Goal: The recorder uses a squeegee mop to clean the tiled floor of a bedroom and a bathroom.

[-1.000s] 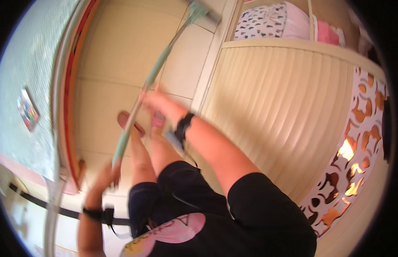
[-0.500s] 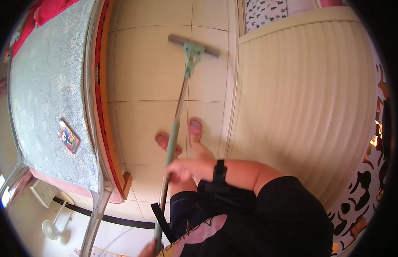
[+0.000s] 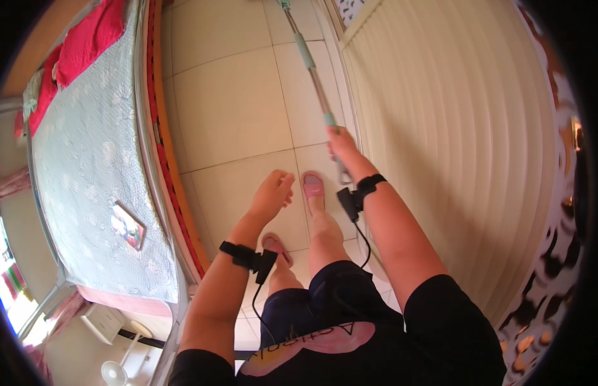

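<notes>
My right hand (image 3: 341,145) is closed round the lower grip of a mop (image 3: 315,80) with a metal and pale green handle. The handle slants away up the picture over the floor. Its green head lies at the top edge, mostly cut off. Just below my right hand a grey loop shows at the handle's end. My left hand (image 3: 273,195) hangs empty over the tiles near my feet, fingers loosely curled and a little apart, away from the mop.
On the left is a bed (image 3: 86,148) with a pale quilt, grey frame posts and a flat colourful rectangular thing (image 3: 128,226). A cream ribbed panel (image 3: 453,141) stands on the right. Cream tiles (image 3: 228,109) run between them. A white fan (image 3: 113,373) is at the lower left.
My left hand has let go of the mop and come up. My right hand now grips it near its end. The mop has moved farther away, its head nearly out of view.
</notes>
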`<act>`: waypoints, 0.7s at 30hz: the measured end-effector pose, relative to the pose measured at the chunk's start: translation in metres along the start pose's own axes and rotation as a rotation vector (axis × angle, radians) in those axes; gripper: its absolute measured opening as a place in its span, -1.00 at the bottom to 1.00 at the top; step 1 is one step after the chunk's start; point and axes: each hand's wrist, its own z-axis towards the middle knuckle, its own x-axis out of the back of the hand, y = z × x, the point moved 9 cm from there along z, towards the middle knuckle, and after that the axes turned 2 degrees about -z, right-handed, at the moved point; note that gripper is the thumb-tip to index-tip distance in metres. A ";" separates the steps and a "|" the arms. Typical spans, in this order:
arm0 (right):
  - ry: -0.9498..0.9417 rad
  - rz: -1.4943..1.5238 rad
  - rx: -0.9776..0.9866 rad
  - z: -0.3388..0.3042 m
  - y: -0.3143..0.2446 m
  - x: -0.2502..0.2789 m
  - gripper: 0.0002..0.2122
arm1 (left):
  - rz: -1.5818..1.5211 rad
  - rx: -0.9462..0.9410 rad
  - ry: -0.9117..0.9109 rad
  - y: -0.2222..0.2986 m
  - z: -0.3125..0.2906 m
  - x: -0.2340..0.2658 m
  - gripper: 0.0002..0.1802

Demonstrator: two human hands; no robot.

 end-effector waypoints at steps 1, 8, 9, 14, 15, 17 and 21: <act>0.031 -0.050 -0.052 -0.022 0.023 0.014 -0.72 | 0.024 0.003 0.003 -0.023 -0.014 0.012 -0.63; -0.012 -0.234 -0.253 -0.340 0.313 0.042 -0.50 | -0.014 0.531 0.283 -0.309 -0.174 0.172 -0.65; -0.043 -0.235 -0.390 -0.402 0.337 0.025 -0.51 | -0.081 0.478 0.383 -0.353 -0.223 0.233 -0.69; -0.115 -0.185 -0.659 -0.695 0.454 0.016 -0.60 | -0.305 0.845 0.734 -0.478 -0.407 0.305 -0.80; -0.082 -0.249 -0.636 -0.719 0.458 0.020 -0.59 | -0.273 0.918 0.824 -0.490 -0.421 0.304 -0.79; -0.009 -0.457 -0.345 -0.697 0.462 0.003 -0.58 | -0.419 0.867 0.619 -0.515 -0.410 0.302 -0.73; -0.077 -0.057 -0.426 -0.588 0.470 -0.090 -0.51 | -0.509 0.491 0.248 -0.477 -0.329 0.313 -0.78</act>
